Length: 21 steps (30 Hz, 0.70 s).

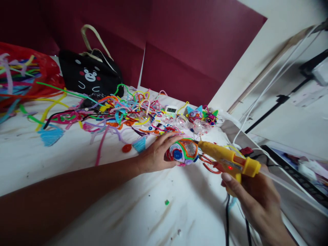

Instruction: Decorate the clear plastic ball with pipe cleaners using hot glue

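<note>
My left hand (160,152) is wrapped round a ball covered in coloured pipe cleaners (184,150), with a blue button on its near side and a bare clear patch rimmed in orange. In my right hand (258,198) is a yellow hot glue gun (220,152), its red light lit and a clear glue stick coming out of the back. The gun's nozzle points left and meets or nearly meets the ball's upper right edge. Red-handled scissors (210,164) lie on the table behind the gun, partly hidden by it.
Loose pipe cleaners (138,102) are heaped behind my hands. Clear balls (181,122), finished-looking decorated balls (196,114) and a small digital display (171,109) stand beyond. A black bag (89,75) and a red bag of pipe cleaners (51,75) are at left. Black cables (227,218) run at right.
</note>
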Available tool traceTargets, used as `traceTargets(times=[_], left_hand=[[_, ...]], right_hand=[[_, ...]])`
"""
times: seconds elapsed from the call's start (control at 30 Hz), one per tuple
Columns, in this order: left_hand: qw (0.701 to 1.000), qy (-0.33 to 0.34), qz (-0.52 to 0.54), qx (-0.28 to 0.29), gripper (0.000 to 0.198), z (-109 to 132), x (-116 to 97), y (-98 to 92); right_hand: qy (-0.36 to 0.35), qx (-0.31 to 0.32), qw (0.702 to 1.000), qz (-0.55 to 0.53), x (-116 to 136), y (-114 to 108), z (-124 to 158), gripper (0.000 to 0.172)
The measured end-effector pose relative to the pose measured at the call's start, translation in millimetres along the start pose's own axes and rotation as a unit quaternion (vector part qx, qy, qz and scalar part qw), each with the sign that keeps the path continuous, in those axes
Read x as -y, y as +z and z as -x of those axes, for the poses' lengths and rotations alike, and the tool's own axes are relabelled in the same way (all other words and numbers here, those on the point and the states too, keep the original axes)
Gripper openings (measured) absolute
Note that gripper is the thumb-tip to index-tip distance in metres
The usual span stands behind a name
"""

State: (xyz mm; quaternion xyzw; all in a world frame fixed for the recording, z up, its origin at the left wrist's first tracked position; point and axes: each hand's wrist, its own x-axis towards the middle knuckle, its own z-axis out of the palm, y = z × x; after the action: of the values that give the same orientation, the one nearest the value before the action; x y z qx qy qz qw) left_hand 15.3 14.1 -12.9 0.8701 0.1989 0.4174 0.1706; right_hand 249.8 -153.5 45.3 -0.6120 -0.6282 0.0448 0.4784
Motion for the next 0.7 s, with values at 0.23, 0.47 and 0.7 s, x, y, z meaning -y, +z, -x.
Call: traceTargets(times=[0.23, 0.47, 0.7], left_hand=[[1.0, -0.002, 0.005, 0.003, 0.083, 0, -2, -0.8], [1.0, 0.004, -0.001, -0.002, 0.082, 0, -1, -0.3], [1.0, 0.012, -0.005, 0.001, 0.084, 0, 0, -0.6]], right_hand=[[0.28, 0.137, 0.932, -0.188, 5, -21, 15, 0.03], [0.351, 0.34, 0.864, -0.122, -8, -9, 21, 0.058], [0.109, 0.257, 0.939, 0.201, 5, -25, -16, 0.046]])
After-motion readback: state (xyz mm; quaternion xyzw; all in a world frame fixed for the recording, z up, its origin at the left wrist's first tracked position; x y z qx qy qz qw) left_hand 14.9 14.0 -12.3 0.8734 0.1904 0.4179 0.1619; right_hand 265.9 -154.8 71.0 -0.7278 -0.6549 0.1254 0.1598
